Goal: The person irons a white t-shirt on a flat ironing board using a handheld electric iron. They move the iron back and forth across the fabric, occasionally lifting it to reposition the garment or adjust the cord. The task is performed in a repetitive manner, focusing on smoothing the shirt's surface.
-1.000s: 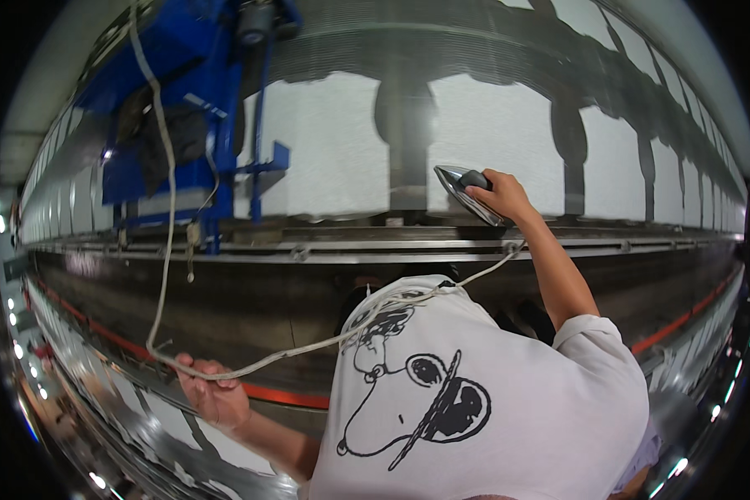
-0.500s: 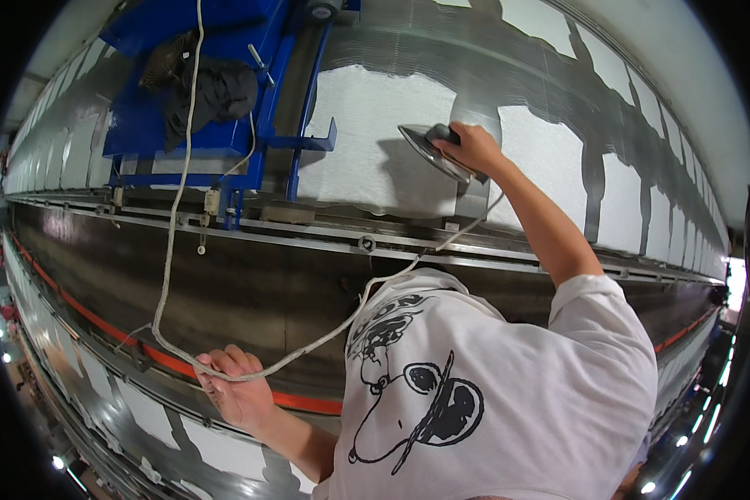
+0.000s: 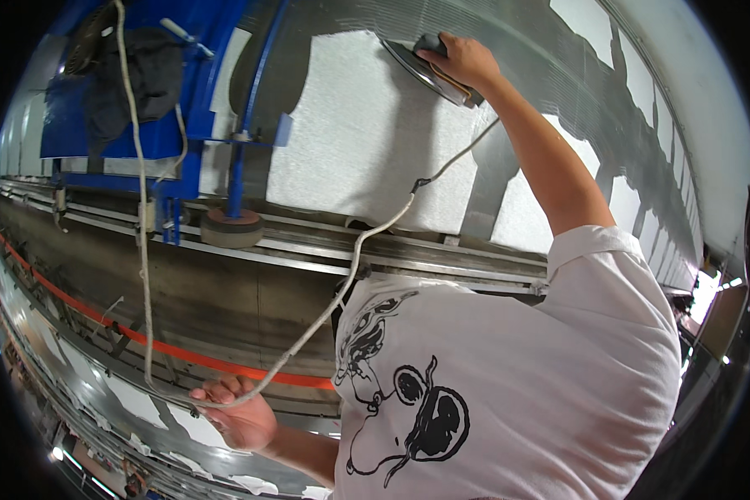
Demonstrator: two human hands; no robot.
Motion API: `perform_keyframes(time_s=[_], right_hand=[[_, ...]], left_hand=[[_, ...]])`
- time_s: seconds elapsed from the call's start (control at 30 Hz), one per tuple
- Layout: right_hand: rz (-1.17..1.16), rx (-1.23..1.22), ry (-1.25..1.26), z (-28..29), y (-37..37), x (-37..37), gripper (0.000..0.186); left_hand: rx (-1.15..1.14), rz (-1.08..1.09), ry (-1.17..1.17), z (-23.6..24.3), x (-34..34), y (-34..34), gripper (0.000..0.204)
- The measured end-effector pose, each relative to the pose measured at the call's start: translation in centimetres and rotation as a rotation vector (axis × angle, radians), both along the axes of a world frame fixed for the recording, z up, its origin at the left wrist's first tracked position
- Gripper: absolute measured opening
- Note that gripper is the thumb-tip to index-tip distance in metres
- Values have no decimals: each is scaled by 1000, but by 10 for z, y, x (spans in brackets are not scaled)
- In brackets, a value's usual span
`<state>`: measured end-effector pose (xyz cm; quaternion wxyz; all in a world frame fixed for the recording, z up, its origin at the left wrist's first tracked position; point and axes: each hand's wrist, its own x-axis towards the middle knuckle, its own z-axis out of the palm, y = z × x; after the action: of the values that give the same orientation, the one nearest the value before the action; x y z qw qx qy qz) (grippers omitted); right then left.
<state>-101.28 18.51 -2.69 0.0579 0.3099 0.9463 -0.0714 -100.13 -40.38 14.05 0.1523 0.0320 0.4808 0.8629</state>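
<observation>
My right hand [image 3: 468, 62], fingers closed round the dark handle, holds a clothes iron [image 3: 425, 73]. The iron is tilted, its pointed end toward the upper left, at the far right corner of a white fabric piece [image 3: 333, 125]. The fabric lies flat on the long grey table [image 3: 487, 187]; whether the soleplate touches it I cannot tell. From the iron's rear a pale cord [image 3: 317, 323] runs down past my shirt to my left hand [image 3: 243, 419]. That hand, lower left, has its fingers curled on the cord, which then rises toward the upper left.
A blue metal carriage [image 3: 196, 100] with a dark cloth [image 3: 133, 87] on it stands left of the fabric. A round wheel [image 3: 232, 227] sits by the metal rail [image 3: 308, 252] along the table edge. Behind my left hand runs an orange-red strip [image 3: 225, 363], with another table beyond.
The iron has moved away from me, from over the fabric's right side to its far right corner. The blue carriage now appears farther left in the view. My left hand still holds the cord.
</observation>
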Motion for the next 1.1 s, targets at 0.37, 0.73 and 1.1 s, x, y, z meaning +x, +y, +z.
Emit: perform_keyframes(time_s=[0.37, 0.73, 1.1], right_hand=[[-22, -281, -96, 16, -66, 43, 81], [52, -173, 0, -10, -157, 49, 65], [-182, -41, 59, -19, -30, -56, 73]], left_hand=[[89, -139, 104, 3, -25, -8, 34], [28, 24, 83, -8, -27, -25, 35], [-75, -26, -24, 5, -19, -3, 32]])
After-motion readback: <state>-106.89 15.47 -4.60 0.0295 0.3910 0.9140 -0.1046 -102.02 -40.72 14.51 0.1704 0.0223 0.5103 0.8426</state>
